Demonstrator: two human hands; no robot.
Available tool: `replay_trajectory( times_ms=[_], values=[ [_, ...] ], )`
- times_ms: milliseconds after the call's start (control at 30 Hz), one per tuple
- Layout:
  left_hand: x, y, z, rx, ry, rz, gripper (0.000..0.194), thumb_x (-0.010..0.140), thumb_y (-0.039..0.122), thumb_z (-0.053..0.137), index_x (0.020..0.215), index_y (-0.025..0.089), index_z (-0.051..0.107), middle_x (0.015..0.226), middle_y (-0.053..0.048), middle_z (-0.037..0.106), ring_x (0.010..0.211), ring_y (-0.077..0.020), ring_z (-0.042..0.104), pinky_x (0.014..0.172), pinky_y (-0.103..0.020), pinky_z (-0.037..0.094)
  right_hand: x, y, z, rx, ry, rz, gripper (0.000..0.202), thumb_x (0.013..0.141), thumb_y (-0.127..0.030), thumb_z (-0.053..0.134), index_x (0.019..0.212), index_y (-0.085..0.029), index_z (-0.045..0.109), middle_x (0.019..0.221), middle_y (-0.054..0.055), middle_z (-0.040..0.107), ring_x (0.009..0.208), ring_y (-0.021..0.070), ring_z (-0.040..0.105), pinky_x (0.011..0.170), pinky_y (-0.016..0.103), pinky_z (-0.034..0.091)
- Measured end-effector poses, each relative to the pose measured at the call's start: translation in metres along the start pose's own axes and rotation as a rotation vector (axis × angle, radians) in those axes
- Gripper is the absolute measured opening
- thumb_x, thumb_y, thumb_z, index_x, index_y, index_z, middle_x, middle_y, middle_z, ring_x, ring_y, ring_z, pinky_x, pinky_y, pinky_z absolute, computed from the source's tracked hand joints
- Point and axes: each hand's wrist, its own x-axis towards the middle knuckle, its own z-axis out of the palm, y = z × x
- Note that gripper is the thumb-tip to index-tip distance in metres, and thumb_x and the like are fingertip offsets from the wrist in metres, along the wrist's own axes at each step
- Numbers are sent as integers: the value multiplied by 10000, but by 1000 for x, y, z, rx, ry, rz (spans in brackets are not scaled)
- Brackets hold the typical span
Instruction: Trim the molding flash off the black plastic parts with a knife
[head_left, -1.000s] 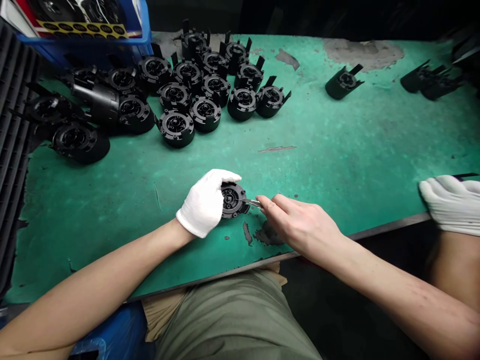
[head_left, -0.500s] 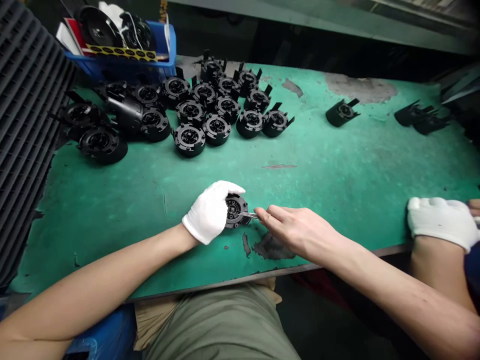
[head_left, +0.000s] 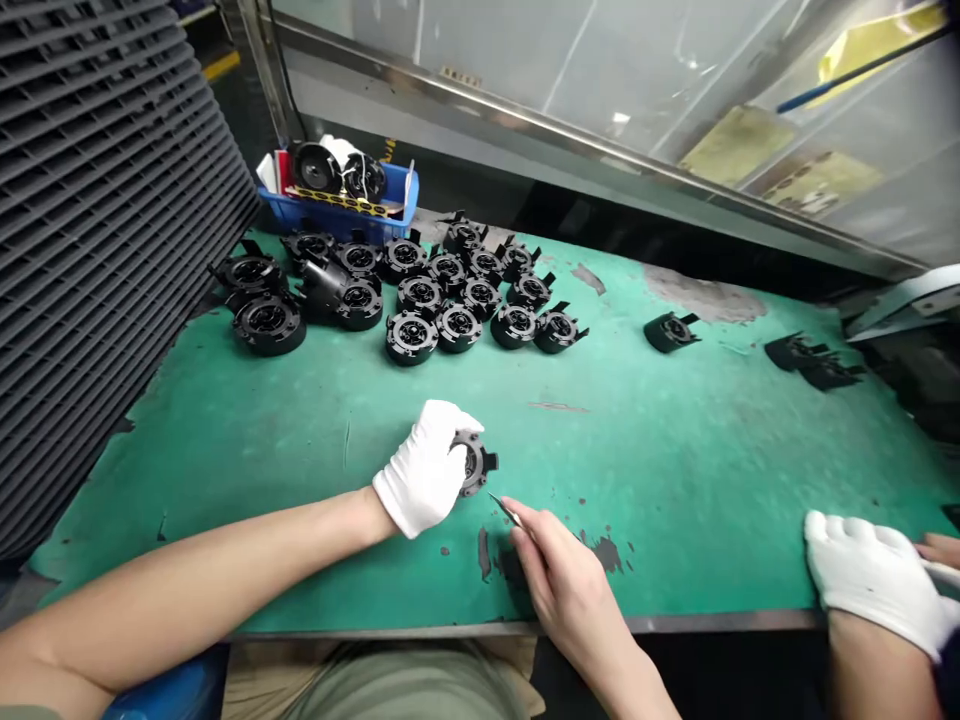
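Observation:
My left hand (head_left: 426, 468), in a white glove, is closed round a round black part (head_left: 474, 464) above the green mat. The part's ringed face and a small tab on its right side show; its left side is hidden by the glove. Just below and to the right, my bare right hand (head_left: 555, 560) pinches a thin metal tool (head_left: 505, 510), whose tip points up and left, a little apart from the part.
Several black round parts (head_left: 412, 337) stand at the back left before a blue bin (head_left: 411, 212). A single part (head_left: 670, 332) is at the right. Gray slatted trays (head_left: 112, 200) rise at the left. A co-worker's gloved hand (head_left: 870, 570) rests at the right edge.
The view has tilted up. My right hand has drawn back down from the black part, taking the tool's tip off it. The part has turned in my left hand.

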Motion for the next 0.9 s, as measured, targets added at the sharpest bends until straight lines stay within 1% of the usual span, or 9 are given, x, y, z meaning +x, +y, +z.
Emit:
replay_trajectory(
  times_ms=[67, 100, 200, 300, 433, 500, 600, 733, 900],
  values=[
    [0, 4, -2, 59, -54, -29, 307, 1007, 267, 563, 1295, 162, 572, 1219, -153, 589, 1175, -291, 637, 1063, -518, 572, 5, 1, 3, -61, -11, 33, 321, 1125, -244, 466, 1421, -242, 590, 1068, 63, 724, 922, 185, 741, 814, 309, 612],
    [0, 6, -3, 85, -93, -31, 377, 989, 347, 629, 1310, 161, 562, 1223, -154, 587, 1173, -302, 641, 1052, -522, 579, 8, 3, 2, -98, 2, 56, 312, 1131, -267, 455, 1400, -235, 610, 1041, 64, 711, 900, 189, 736, 803, 319, 613],
    [0, 5, -5, 161, -203, 45, 785, 823, 618, 821, 1385, 164, 514, 1302, -179, 612, 1207, -359, 659, 1042, -553, 585, 18, 7, -7, -163, 9, 106, 330, 1140, -314, 440, 1401, -229, 625, 1011, 66, 673, 872, 194, 717, 785, 333, 608],
    [-1, -1, -4, 274, -238, 156, 1044, 700, 800, 844, 1450, 170, 481, 1370, -204, 641, 1247, -405, 671, 1030, -566, 587, 17, -1, -14, -156, -19, 122, 302, 1143, -322, 440, 1363, -231, 626, 1021, 65, 668, 880, 193, 711, 780, 330, 594],
    [-3, -6, 1, 371, -191, 207, 1124, 722, 928, 722, 1482, 136, 478, 1335, -222, 682, 1203, -408, 709, 975, -544, 600, 5, -20, -8, -90, -35, 129, 230, 1145, -293, 432, 1262, -229, 619, 1026, 59, 704, 866, 187, 722, 742, 315, 569],
    [-5, -6, 3, 398, -171, 215, 1181, 705, 1000, 645, 1484, 125, 490, 1306, -224, 702, 1163, -406, 727, 941, -530, 602, 0, -27, -2, -68, -40, 137, 244, 1148, -276, 419, 1298, -228, 607, 1037, 58, 719, 870, 184, 728, 740, 311, 564],
    [-6, -5, 4, 439, -175, 240, 1302, 627, 1085, 530, 1487, 107, 507, 1261, -228, 727, 1106, -408, 742, 898, -521, 598, -3, -31, 6, -153, -55, 156, 291, 1156, -287, 393, 1348, -214, 599, 1025, 57, 724, 838, 190, 736, 698, 313, 554],
    [-8, -5, 4, 466, -197, 247, 1338, 615, 1105, 476, 1478, 84, 531, 1262, -241, 730, 1110, -416, 731, 906, -531, 583, 0, -34, 10, -292, -110, 174, 342, 1165, -314, 364, 1377, -189, 601, 988, 54, 712, 773, 185, 731, 634, 309, 521],
    [-8, -6, 6, 434, -220, 212, 1272, 662, 1091, 478, 1448, 95, 574, 1280, -238, 724, 1135, -413, 713, 933, -530, 564, 8, -41, 5, -319, -146, 191, 373, 1171, -329, 322, 1321, -173, 627, 961, 58, 703, 737, 179, 712, 628, 313, 513]
  ],
)
